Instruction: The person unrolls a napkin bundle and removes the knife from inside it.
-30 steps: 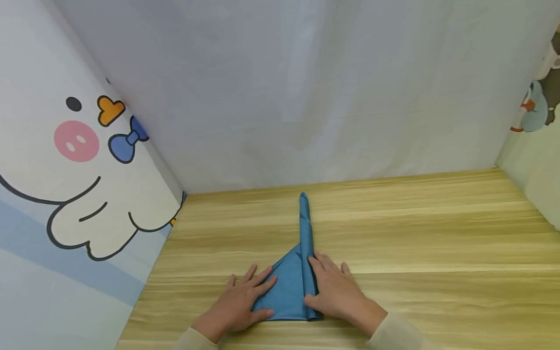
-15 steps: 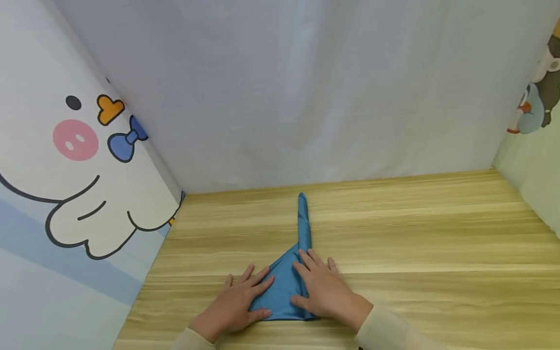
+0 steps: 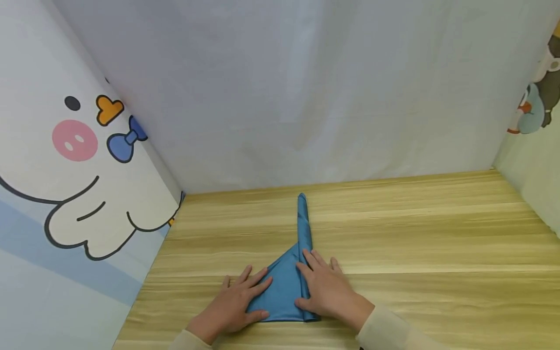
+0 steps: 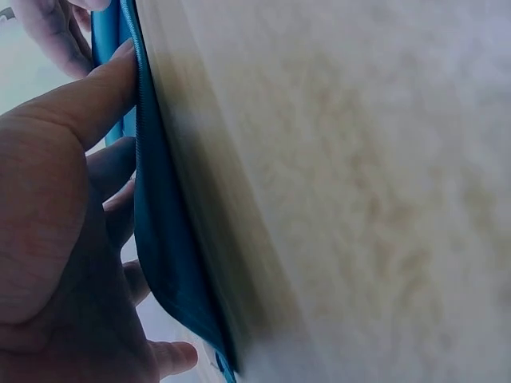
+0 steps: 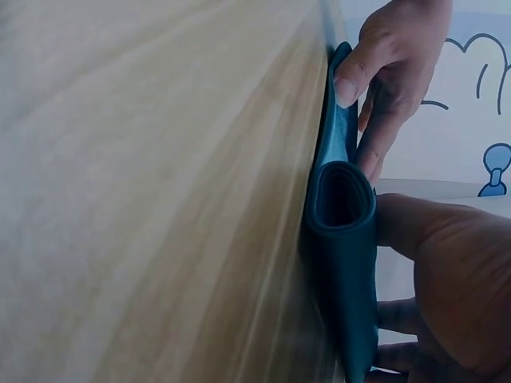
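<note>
A blue cloth (image 3: 280, 296) lies on the wooden table, its right side wound into a narrow roll (image 3: 303, 228) that reaches toward the back. In the right wrist view, the roll's hollow end (image 5: 342, 195) shows several layers. My left hand (image 3: 234, 304) rests with spread fingers on the flat left part, thumb along the near edge. From the left wrist view, the hemmed edge (image 4: 164, 215) runs beneath that thumb. My right hand (image 3: 328, 289) lies over the roll, fingertips and thumb touching its top, fingers extended rather than wrapped round it.
The wood-grain table (image 3: 415, 253) extends to both sides. A pale curtain (image 3: 306, 97) hangs along its back edge. On the left stands a panel with a cartoon bird (image 3: 74, 141), and a printed panel (image 3: 533, 160) stands at the right.
My right hand has shifted left from the roll's right side onto its top, reaching over furthest half a second ago, then easing back slightly. My left hand stays on the flat part.
</note>
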Tool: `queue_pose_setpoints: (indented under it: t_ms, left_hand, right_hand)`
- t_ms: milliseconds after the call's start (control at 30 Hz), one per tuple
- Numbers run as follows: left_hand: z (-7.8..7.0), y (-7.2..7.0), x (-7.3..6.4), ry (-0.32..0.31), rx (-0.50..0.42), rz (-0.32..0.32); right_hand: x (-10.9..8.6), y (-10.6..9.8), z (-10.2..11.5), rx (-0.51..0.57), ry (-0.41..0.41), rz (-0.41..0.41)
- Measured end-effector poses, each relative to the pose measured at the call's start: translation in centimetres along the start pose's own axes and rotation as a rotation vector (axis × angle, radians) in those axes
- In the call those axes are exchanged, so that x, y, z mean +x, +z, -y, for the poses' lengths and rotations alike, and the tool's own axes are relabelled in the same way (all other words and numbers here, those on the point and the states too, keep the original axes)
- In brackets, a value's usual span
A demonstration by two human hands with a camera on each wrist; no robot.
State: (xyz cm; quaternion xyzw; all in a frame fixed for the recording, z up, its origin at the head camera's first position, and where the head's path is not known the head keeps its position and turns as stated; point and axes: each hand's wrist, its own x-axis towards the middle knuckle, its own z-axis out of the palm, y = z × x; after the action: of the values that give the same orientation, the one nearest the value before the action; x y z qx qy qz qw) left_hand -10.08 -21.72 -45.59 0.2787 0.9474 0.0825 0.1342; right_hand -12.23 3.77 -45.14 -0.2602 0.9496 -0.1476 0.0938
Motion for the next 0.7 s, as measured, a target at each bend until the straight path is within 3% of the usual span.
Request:
queue_pose_setpoints:
  t_ms: [700]
  left_hand:
    - [0.25,0.15,0.0,-0.009,0.042,-0.005]
  right_hand:
    - [-0.58,-0.44,0.11,-0.015,0.032,-0.003]
